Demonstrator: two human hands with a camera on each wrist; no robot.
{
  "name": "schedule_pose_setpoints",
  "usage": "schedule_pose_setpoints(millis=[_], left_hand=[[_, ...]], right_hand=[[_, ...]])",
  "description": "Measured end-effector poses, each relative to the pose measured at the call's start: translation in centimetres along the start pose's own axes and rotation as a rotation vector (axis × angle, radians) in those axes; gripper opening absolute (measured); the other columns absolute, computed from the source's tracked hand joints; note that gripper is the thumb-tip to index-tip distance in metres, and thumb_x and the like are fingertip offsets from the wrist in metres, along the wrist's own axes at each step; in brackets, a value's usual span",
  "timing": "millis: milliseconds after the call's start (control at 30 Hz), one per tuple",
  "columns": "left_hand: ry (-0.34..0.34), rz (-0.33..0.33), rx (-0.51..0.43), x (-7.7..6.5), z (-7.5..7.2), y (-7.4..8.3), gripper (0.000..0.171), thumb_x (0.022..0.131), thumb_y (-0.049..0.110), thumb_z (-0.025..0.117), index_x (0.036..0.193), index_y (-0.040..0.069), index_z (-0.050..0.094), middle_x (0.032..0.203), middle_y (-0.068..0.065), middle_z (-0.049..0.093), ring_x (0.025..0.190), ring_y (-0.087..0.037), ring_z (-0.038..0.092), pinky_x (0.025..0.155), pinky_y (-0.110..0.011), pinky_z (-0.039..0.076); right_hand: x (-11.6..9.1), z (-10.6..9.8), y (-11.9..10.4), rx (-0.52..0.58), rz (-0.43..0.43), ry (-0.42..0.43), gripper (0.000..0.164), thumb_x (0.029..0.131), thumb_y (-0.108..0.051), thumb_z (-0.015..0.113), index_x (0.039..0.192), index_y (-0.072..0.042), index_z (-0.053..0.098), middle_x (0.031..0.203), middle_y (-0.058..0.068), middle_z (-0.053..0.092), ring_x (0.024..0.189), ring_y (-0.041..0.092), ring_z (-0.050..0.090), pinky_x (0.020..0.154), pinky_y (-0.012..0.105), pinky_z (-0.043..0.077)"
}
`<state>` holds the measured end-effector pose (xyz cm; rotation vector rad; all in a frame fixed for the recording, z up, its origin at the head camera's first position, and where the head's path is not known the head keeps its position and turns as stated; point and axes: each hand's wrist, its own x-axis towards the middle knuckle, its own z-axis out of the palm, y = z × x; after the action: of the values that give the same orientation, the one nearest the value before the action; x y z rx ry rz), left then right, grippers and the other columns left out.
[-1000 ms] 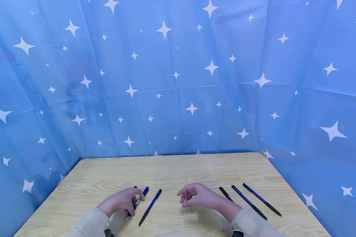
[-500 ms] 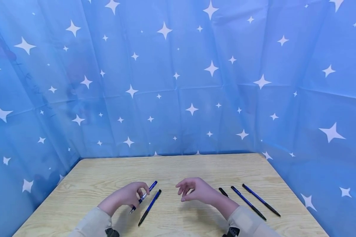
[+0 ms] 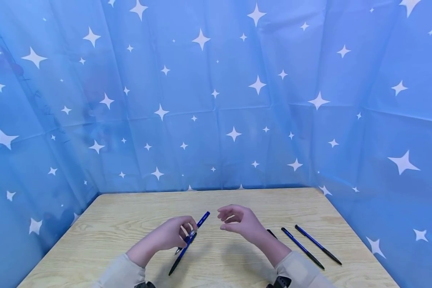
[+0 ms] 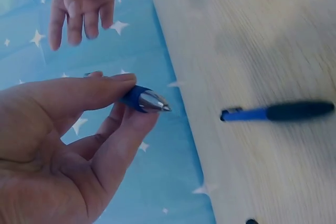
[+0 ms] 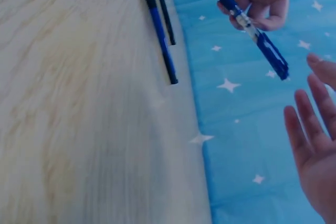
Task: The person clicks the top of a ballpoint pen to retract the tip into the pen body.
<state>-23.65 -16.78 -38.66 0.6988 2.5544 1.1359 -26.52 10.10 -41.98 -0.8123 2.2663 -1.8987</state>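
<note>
My left hand (image 3: 174,236) pinches a blue ballpoint pen (image 3: 203,219) between thumb and fingers, above the table. The pen's metal tip shows in the left wrist view, and its clear middle and blue clip end in the right wrist view. The clip end slants up toward my right hand (image 3: 243,224). That hand hovers a short way to the right, fingers relaxed and apart, holding nothing. Below the left hand, a blue pen with a black grip (image 3: 178,260) lies on the table; the held pen overlaps it in the head view.
On the right of the wooden table (image 3: 158,204) lie two blue-and-black pens (image 3: 302,249) and a dark pen (image 3: 271,233), mostly hidden behind the right wrist. Another dark pen (image 5: 165,11) lies on the left. A blue star-patterned curtain (image 3: 216,100) surrounds the table.
The left hand has lifted the blue ballpoint pen from the table and carried it rightward and away from the body. The right hand has risen slightly, still holding nothing.
</note>
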Motion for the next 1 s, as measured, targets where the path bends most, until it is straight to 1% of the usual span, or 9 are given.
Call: schedule_pose_setpoints(millis=[133,300,400,533,633,800,900,1000], left_hand=[[0.025,0.048,-0.025,0.3,0.5,0.7,0.043,0.074,-0.018,0.071,0.102,0.012,0.061,0.092,-0.005,0.061,0.082,-0.025,0.064,0.063,-0.034,0.055],[0.062,0.081,-0.036,0.8,1.0,1.7,0.040,0.076,-0.011,0.076,0.105,0.012,0.059,0.091,-0.001,0.062,0.083,-0.018,0.064,0.068,-0.032,0.055],[0.085,0.087,-0.053,1.0,1.3,2.3,0.041,0.076,-0.008,0.077,0.106,0.013,0.058,0.090,0.000,0.061,0.082,-0.016,0.063,0.070,-0.032,0.054],[0.112,0.102,-0.116,1.4,1.7,3.0,0.042,0.076,-0.009,0.078,0.108,0.010,0.058,0.090,-0.002,0.062,0.083,-0.018,0.064,0.071,-0.034,0.054],[0.134,0.117,-0.170,1.8,2.1,3.5,0.043,0.076,-0.010,0.077,0.110,0.009,0.059,0.090,-0.004,0.063,0.084,-0.019,0.065,0.072,-0.034,0.055],[0.191,0.154,-0.230,2.7,3.1,3.9,0.044,0.075,-0.010,0.078,0.112,0.007,0.060,0.089,-0.004,0.064,0.083,-0.020,0.065,0.072,-0.030,0.055],[0.229,0.151,-0.265,3.3,3.7,4.0,0.042,0.075,-0.008,0.079,0.111,0.006,0.063,0.088,-0.004,0.065,0.081,-0.018,0.065,0.070,-0.029,0.054],[0.245,0.127,-0.358,3.7,4.4,4.1,0.040,0.075,-0.008,0.079,0.110,0.003,0.064,0.087,-0.004,0.065,0.079,-0.018,0.064,0.068,-0.031,0.055]], right_hand=[[-0.1,-0.2,-0.7,0.013,-0.009,0.065,0.039,0.084,-0.012,0.078,0.121,-0.009,0.065,0.112,0.010,0.065,0.103,0.029,0.062,0.085,0.032,0.053],[-0.1,-0.4,-1.1,0.028,-0.032,0.148,0.040,0.083,-0.013,0.079,0.121,-0.010,0.066,0.115,0.009,0.065,0.108,0.028,0.061,0.087,0.032,0.053],[-0.1,-0.5,-1.2,0.050,-0.043,0.177,0.040,0.084,-0.013,0.078,0.122,-0.010,0.066,0.116,0.010,0.065,0.108,0.029,0.062,0.088,0.032,0.053],[0.1,-0.6,-1.5,0.096,-0.036,0.235,0.037,0.084,-0.009,0.077,0.120,-0.009,0.067,0.112,0.013,0.067,0.102,0.029,0.065,0.086,0.033,0.054],[0.2,-0.5,-1.8,0.130,-0.025,0.288,0.034,0.084,-0.008,0.077,0.116,-0.009,0.069,0.106,0.013,0.069,0.097,0.027,0.066,0.084,0.033,0.054],[0.3,-0.6,-2.3,0.169,-0.019,0.345,0.031,0.085,-0.013,0.077,0.115,-0.008,0.071,0.101,0.009,0.070,0.095,0.023,0.066,0.085,0.032,0.053],[0.2,-0.6,-2.5,0.216,-0.042,0.361,0.032,0.085,-0.012,0.077,0.115,-0.006,0.070,0.102,0.011,0.069,0.094,0.024,0.066,0.086,0.034,0.053],[0.1,-0.7,-2.8,0.257,-0.077,0.363,0.034,0.086,-0.012,0.076,0.117,-0.002,0.068,0.105,0.015,0.069,0.093,0.025,0.067,0.087,0.035,0.053]])
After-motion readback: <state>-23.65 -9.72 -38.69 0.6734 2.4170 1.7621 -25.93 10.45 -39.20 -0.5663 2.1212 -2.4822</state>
